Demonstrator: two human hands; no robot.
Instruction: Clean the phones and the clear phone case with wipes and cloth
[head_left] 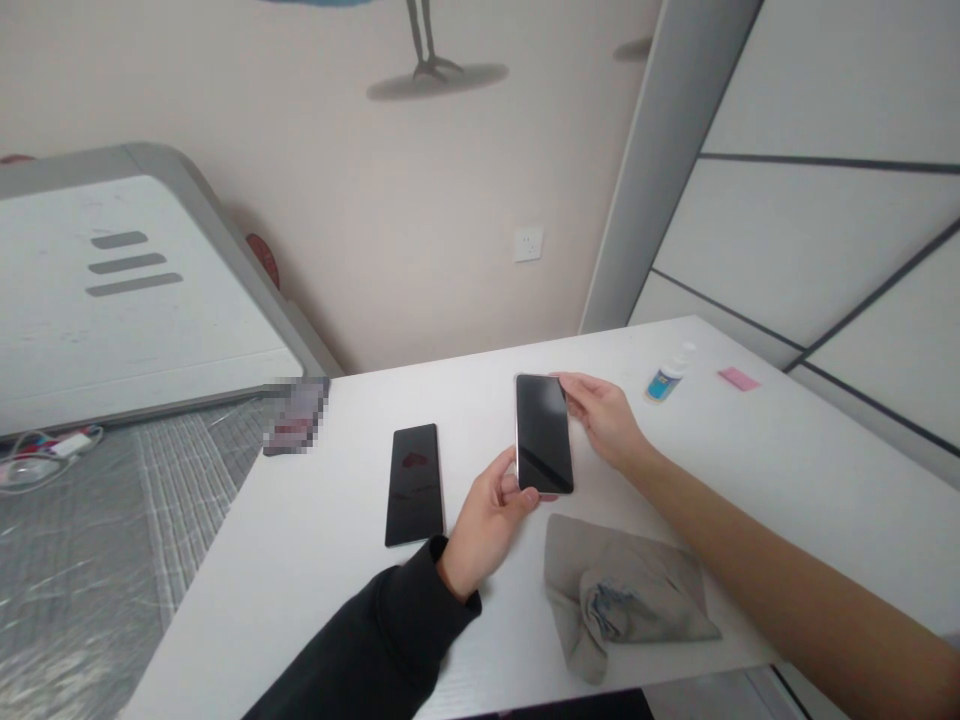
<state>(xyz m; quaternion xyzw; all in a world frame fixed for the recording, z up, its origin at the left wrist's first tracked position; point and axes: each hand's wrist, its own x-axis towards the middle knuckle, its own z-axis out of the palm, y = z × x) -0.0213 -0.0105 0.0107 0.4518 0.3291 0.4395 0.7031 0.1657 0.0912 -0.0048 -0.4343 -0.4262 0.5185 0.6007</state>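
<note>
Above the white table, a smartphone (544, 435) with a dark, blank screen is held between both of my hands. My left hand (491, 510) grips its lower left corner, thumb on the front edge and fingers behind. At the upper right corner, my right hand (602, 415) pinches the phone's edge; some of those fingertips are hidden. Left of my left hand lies a second dark phone (415, 485), face up on the table. A crumpled grey-beige cloth (634, 590) rests just below the held phone, near my right forearm.
On the white table (300, 590), a small white bottle with a blue label (666, 376) and a pink slip (739, 378) sit at the right. A blurred-out item (298, 415) lies at the far left corner. The wall (420, 230) and white panelled cabinet (825, 210) stand behind.
</note>
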